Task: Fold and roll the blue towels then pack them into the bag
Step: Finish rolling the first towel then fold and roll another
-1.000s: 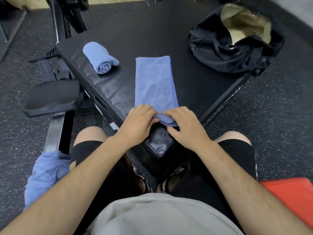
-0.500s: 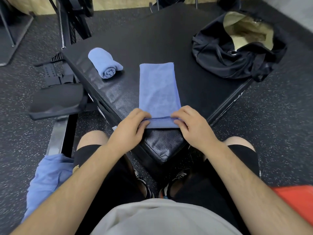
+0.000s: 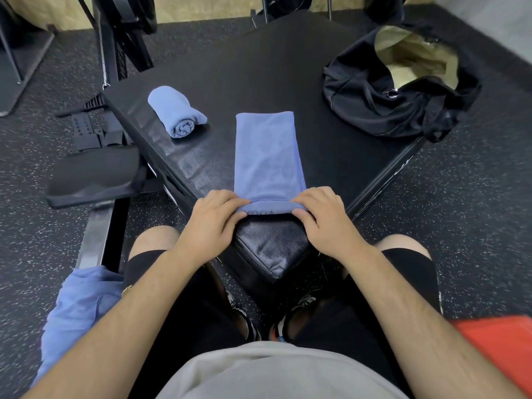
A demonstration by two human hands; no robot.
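both hands, left hand (image 3: 211, 217) and right hand (image 3: 325, 218), pinch the folded towel (image 3: 269, 156) at its near end on the tabletop (image 3: 259, 67), evidently to roll it evenly.

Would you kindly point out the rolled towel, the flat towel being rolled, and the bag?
rolled towel (image 3: 175, 112): head view, on its upper side.
flat towel (image 3: 267, 154): head view, middle of the unrolled part.
bag (image 3: 371, 99): head view, black outer fabric.
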